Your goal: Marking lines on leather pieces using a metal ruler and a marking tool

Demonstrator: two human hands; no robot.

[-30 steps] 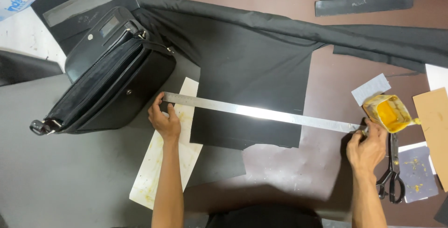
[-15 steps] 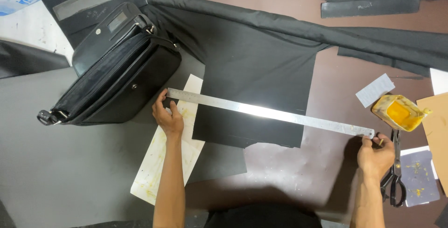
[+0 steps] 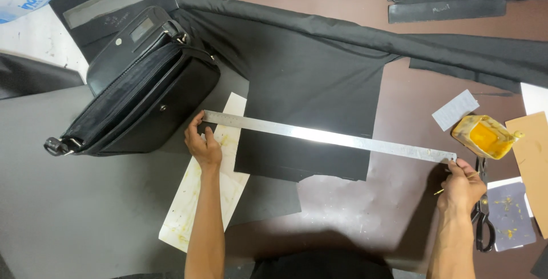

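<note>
A long steel ruler [image 3: 328,136] lies slanted across a black fabric sheet [image 3: 308,85], from beside the bag down to the right. My left hand [image 3: 202,143] grips the ruler's left end, over a cream paper strip [image 3: 197,210] stained yellow. My right hand [image 3: 463,185] pinches the ruler's right end on the brown table [image 3: 399,102]. A thin yellowish stick [image 3: 439,191] pokes out under that hand. A black leather bag [image 3: 137,91] lies on its side just left of my left hand.
A yellow glue tub [image 3: 485,136] sits just above my right hand, and black scissors [image 3: 483,222] lie to its right. Grey card pieces [image 3: 455,109], a tan board [image 3: 534,159], a grey sheet [image 3: 57,199] and dark leather strips [image 3: 445,9] surround the work.
My right hand has drawn the ruler's right end down and away from the glue tub. My left hand has stayed on the left end.
</note>
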